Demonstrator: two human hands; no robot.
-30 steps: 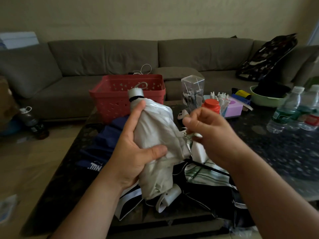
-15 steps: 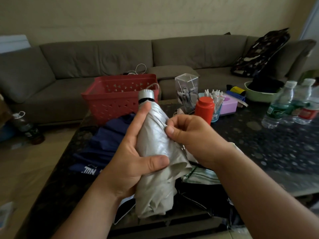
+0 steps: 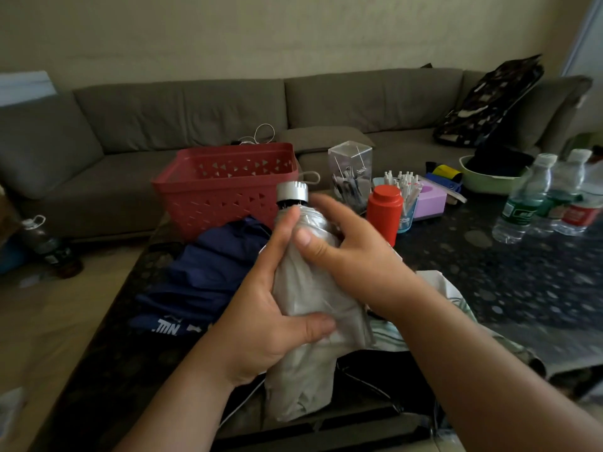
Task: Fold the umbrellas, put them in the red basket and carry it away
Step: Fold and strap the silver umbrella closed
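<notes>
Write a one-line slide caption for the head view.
Left hand grips a silver umbrella while the right hand wraps its canopy; red basket waits behind.

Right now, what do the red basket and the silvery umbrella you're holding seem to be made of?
Red basket: looks like moulded plastic, matte, with triangular cut-outs in stiff walls. Silvery umbrella: thin, creased fabric with a slight sheen, probably coated cloth; its end cap looks like ribbed metal or silver-painted plastic, hard to tell which.
</notes>
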